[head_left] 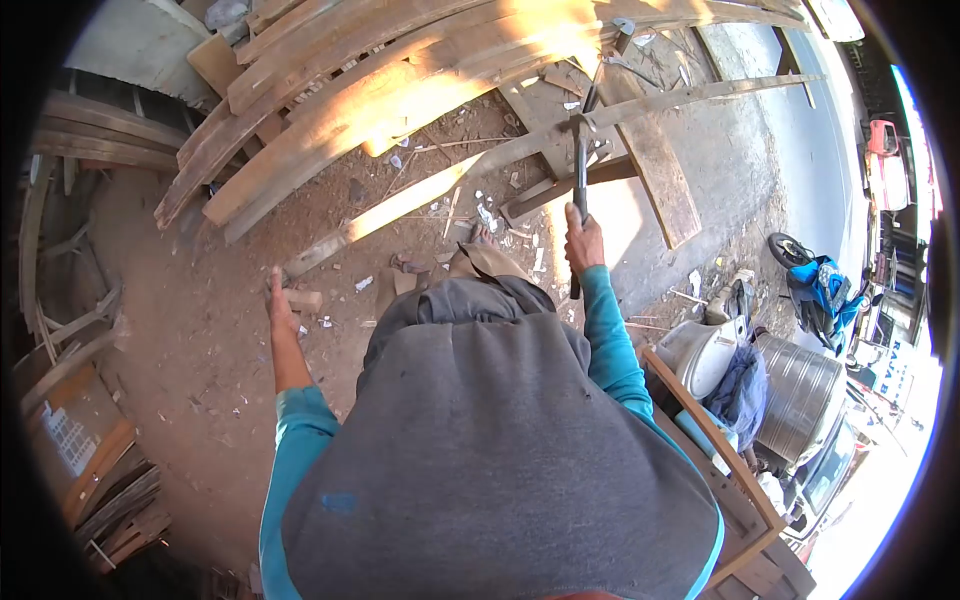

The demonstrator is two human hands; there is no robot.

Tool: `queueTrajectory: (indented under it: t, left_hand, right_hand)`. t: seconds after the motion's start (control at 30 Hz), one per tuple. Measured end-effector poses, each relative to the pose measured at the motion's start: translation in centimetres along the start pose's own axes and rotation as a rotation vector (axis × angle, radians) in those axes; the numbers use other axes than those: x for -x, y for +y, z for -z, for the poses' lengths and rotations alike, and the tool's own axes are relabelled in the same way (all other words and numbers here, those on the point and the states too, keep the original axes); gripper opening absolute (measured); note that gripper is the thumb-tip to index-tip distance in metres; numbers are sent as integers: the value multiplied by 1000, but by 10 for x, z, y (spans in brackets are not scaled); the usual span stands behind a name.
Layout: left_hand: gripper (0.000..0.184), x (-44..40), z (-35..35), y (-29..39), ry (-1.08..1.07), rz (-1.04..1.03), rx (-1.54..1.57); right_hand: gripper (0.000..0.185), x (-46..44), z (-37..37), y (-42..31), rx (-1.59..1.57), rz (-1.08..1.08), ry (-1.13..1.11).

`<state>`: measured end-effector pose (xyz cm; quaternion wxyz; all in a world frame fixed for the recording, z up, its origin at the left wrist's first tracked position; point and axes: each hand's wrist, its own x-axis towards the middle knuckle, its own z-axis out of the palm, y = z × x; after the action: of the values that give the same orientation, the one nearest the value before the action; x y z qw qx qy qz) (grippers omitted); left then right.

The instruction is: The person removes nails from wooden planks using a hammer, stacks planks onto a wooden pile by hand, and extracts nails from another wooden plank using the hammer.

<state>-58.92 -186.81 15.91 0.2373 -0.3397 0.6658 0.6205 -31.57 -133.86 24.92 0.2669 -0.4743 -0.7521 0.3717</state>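
My right hand point(584, 243) is wrapped round the dark handle of a hammer point(581, 160), whose head lies at the long narrow board point(440, 180). That board runs from the lower left to the upper right. At its near left end is my left hand point(279, 300), held upright with its fingers stretched out; whether it touches the board end I cannot tell. A small wood block point(303, 300) lies on the ground just right of my left hand. Beyond the hammer, another dark-handled tool point(592, 92) lies near the boards.
Wide planks point(350, 110) are stacked ahead. A short plank point(660, 180) slants at the right. Wood scraps litter the dirt floor. At the right are a metal drum point(800, 395), a wooden frame point(715, 440) and a blue motorcycle point(825, 290). More timber point(120, 500) lies at the left.
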Motion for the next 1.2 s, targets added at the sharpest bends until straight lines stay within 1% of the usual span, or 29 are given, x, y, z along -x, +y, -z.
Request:
queueTrajectory:
  t: [0.07, 0.1, 0.13, 0.17, 0.2, 0.23, 0.27, 0.3, 0.33, 0.37, 0.43, 0.47, 0.53, 0.57, 0.6, 0.67, 0.77, 0.8, 0.83, 0.87, 0.9, 0.93, 0.97, 1.0, 1.03, 1.07, 1.13, 1.17, 1.2]
  left_hand:
    - [67, 1, 8, -2, -56, -6, 31]
    - [66, -4, 9, 1, -108, -27, 72]
    - [66, -4, 13, 0, -76, 5, 41]
    - [66, -4, 12, 2, -61, 13, 14]
    - [68, 0, 6, 3, -55, -96, -20]
    - [72, -14, 9, 0, -63, -50, -55]
    - [78, -18, 5, -2, -41, -75, 0]
    - [82, -55, 17, -22, -75, -22, 52]
    - [80, -34, 5, -9, -17, -34, 9]
    - [71, -20, -3, 1, 13, 30, -17]
    - [63, -48, 5, -15, 44, -20, -6]
    - [63, -53, 1, -18, 32, -37, 9]
    - [56, -49, 4, -16, 56, 12, 5]
    - [53, -35, 0, -12, 37, -21, 13]
    - [53, -34, -2, -15, 34, -25, 5]
    - [52, -29, -6, -29, 99, -66, -48]
    - [54, 20, -49, -25, -1, -1, -56]
    - [53, 60, -75, -8, -6, 108, -37]
    - [54, 47, -87, -25, -51, 23, -111]
    - [59, 31, -101, -42, -109, 29, -88]
    - [65, 48, -125, -37, -179, -10, -66]
    - [75, 59, -128, -28, -309, 42, -268]
    - [92, 83, -149, -8, -428, 52, -324]
    - [98, 82, -177, -17, -381, -21, -245]
    - [107, 80, -205, -26, -338, -97, -170]
    - [108, 81, -226, -32, -285, -149, -224]
    - [115, 90, -237, -14, -456, -117, -334]
    - [111, 76, -241, -35, -435, -121, -391]
    - [108, 58, -243, -46, -406, -145, -456]
  right_hand:
    - [54, 18, -13, 33, -25, -334, -108]
    - [53, 26, -2, 6, -35, -372, -106]
    - [51, 32, 6, 2, -270, -544, -173]
    - [50, 41, 7, 9, -296, -546, -121]
    - [48, 47, 11, 3, -267, -644, -114]
    - [48, 52, 10, 25, -316, -637, -108]
    - [49, 55, 10, 37, -353, -659, -102]
    - [49, 59, 15, 49, -264, -666, -115]
    - [49, 66, 24, 46, -322, -741, -129]
    - [49, 75, 29, 64, -320, -785, -122]
    - [48, 100, 36, 101, -473, -907, -149]
    - [48, 110, 35, 125, -568, -962, -163]
    - [45, 132, 33, 151, -434, -990, -45]
    - [45, 138, 36, 157, -442, -990, -43]
    - [46, 145, 43, 163, -241, -881, -99]
    - [48, 145, 43, 170, -39, -771, -146]
    - [51, 136, 33, 205, 576, -235, -105]
    - [52, 129, 43, 184, 228, -572, -86]
    - [53, 120, 57, 140, -83, -901, 40]
    - [59, 112, 55, 128, -55, -801, 52]
    - [65, 104, 54, 114, -24, -700, 65]
    - [66, 95, 59, 109, -72, -744, 47]
    - [65, 85, 61, 89, -17, -646, 46]
    - [57, 76, 57, 40, -190, -616, 60]
    - [55, 66, 55, 28, -173, -540, 22]
    - [53, 57, 53, 20, -163, -458, -7]
    - [46, 43, 51, -15, -250, -386, -113]
    - [42, 34, 51, -39, -199, -357, -215]
    - [43, 34, 46, -43, -207, -292, -266]
